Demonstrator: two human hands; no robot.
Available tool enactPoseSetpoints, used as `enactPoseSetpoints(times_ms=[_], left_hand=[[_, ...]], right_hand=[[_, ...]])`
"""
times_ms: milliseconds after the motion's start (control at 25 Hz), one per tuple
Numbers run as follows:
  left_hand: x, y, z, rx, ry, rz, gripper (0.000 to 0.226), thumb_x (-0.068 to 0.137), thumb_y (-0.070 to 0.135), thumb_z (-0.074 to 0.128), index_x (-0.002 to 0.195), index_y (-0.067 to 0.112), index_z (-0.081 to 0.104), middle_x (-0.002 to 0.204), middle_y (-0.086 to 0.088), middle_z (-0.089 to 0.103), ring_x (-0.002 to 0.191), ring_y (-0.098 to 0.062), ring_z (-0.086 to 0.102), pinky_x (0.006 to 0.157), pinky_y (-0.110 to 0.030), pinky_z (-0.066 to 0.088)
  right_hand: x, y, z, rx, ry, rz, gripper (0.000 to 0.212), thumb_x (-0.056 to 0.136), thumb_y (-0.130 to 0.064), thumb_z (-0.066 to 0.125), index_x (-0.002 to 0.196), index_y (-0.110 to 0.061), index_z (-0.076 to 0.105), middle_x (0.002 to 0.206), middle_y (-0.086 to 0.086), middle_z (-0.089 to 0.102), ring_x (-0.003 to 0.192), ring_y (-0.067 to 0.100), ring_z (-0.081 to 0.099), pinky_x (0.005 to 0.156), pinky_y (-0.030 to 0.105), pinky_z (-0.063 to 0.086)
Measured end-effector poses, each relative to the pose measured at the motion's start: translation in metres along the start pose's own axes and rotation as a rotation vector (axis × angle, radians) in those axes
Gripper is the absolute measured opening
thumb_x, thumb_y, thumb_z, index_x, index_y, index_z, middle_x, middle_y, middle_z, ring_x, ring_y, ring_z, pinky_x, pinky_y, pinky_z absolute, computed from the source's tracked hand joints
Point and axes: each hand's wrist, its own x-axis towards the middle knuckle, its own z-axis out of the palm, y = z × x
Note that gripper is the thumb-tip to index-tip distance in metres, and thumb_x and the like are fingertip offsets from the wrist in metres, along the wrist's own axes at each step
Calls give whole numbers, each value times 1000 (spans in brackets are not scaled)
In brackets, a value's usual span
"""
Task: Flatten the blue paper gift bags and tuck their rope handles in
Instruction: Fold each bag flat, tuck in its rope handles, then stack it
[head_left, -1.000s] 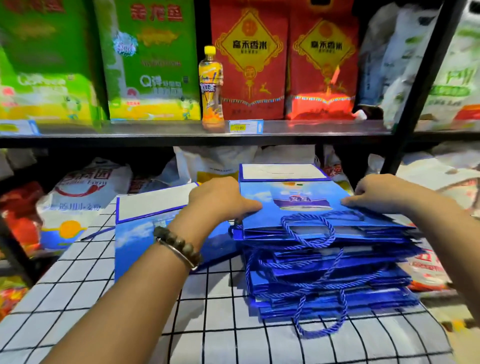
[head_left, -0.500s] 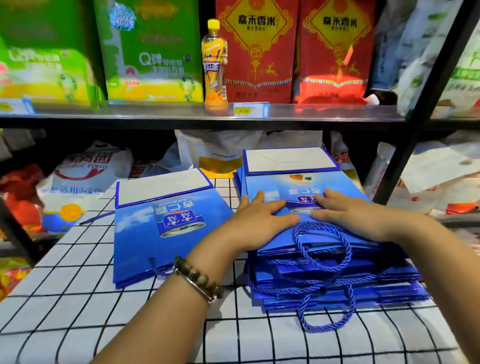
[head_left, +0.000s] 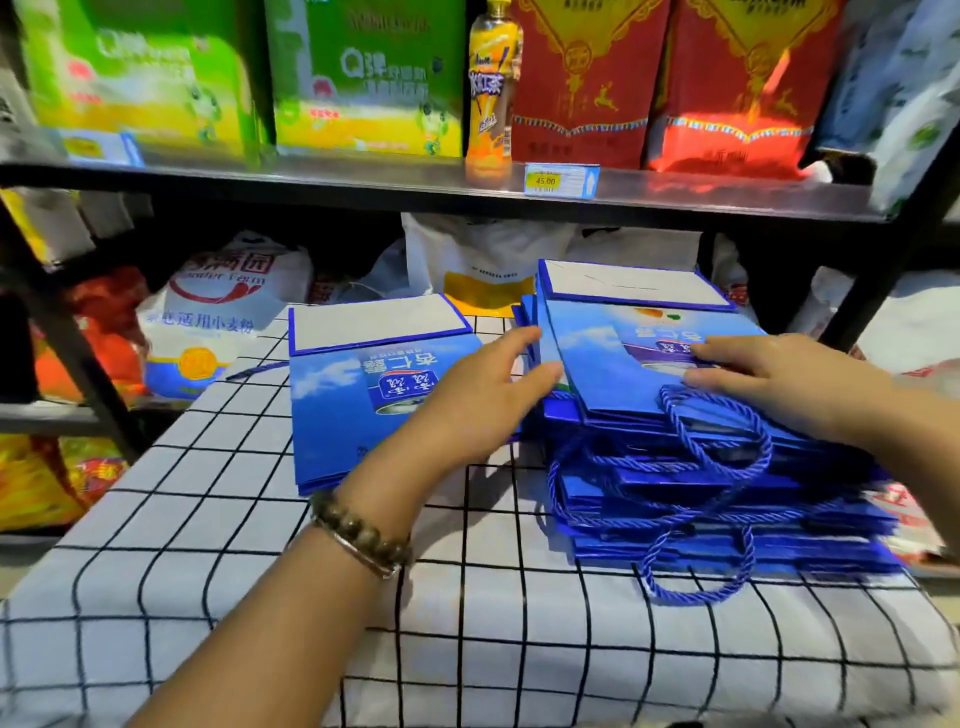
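Left hand (head_left: 478, 400) slid leftward; right hand (head_left: 789, 384) partly covers the top bag (head_left: 597, 353).

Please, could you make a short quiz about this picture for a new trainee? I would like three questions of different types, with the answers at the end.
1. True or false: the right hand lies flat on the top bag of the stack.
2. Choose one: on which side of the stack do the rope handles stick out? A. the near side, toward the person; B. the far side; C. no side, all are tucked in.
3. Fill in: the price label on the shelf reads ____.

Key: 1 true; 2 A; 3 45.00.
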Motion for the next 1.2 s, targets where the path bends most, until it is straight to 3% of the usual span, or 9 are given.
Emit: enactPoseSetpoints(times_ms=[160, 320, 480, 560, 720, 800, 880, 1040, 1200], left_hand=[[-36, -55, -29, 675, -161, -199, 64, 89, 56, 40, 144, 28, 22, 155, -1, 15, 142, -23, 12, 113, -47, 16], [-58, -75, -36, 802, -190, -211, 60, 93, 50, 36, 145, 28, 17, 156, -1, 10, 142, -26, 11, 113, -43, 17], [-80, -77, -50, 818, -128, -114, 52, 95, 46, 35, 144, 35, 20, 155, 8, 14, 141, -17, 19, 105, -33, 30], [-98, -82, -62, 785, -164, -131, 53, 95, 49, 35, 144, 40, 16, 155, 14, 8, 142, -12, 12, 109, -29, 25], [-136, -96, -83, 653, -155, -103, 75, 72, 78, 19, 140, 48, 17, 144, 29, 0, 141, -2, 4, 110, -18, 8], [-149, -97, -86, 542, -78, -72, 83, 57, 84, 18, 133, 53, 30, 142, 31, 13, 137, 5, 12, 106, -10, 6], [-160, -97, -88, 465, 4, -28, 47, 67, 68, 36, 109, 51, 48, 129, 27, 47, 121, 9, 38, 92, -2, 23], [-173, -100, -93, 528, 132, 79, 12, 78, 46, 45, 87, 40, 50, 107, 15, 64, 96, 3, 50, 75, -12, 41], [-173, -98, -85, 707, 183, 217, 17, 85, 30, 40, 95, 37, 52, 112, 2, 65, 98, -13, 50, 81, -24, 42]], right_hand=[[-21, -31, -19, -57, 622, -259, 32, 88, -31, 55, 113, -11, 62, 112, 13, 66, 104, 33, 59, 87, 45, 46], [-53, -101, -2, 58, 821, -563, 26, 87, -20, 49, 101, -5, 66, 98, 12, 68, 91, 25, 58, 76, 42, 49], [-64, -154, 54, 169, 622, -794, 23, 84, -21, 50, 93, -12, 69, 91, 2, 70, 82, 23, 67, 64, 33, 55], [-58, -170, 80, 120, 434, -721, 25, 77, -27, 48, 90, -21, 68, 87, -6, 69, 78, 17, 68, 54, 26, 55], [-44, -177, 116, 125, 211, -569, 25, 69, -33, 61, 91, -27, 69, 97, -11, 70, 88, 12, 67, 60, 27, 54], [-47, -180, 116, 122, 193, -543, 23, 76, -35, 59, 97, -29, 67, 103, -13, 68, 98, 6, 64, 69, 27, 54], [-44, -176, 125, 124, 199, -520, 24, 91, -35, 49, 111, -29, 60, 118, -14, 61, 114, 2, 54, 83, 28, 50], [-46, -175, 130, 189, 339, -486, 12, 72, -37, 58, 77, -33, 68, 69, -16, 70, 58, 6, 66, 38, 24, 47], [-48, -175, 131, 221, 395, -456, 12, 75, -37, 56, 78, -34, 68, 67, -17, 69, 52, 9, 64, 36, 28, 48]])
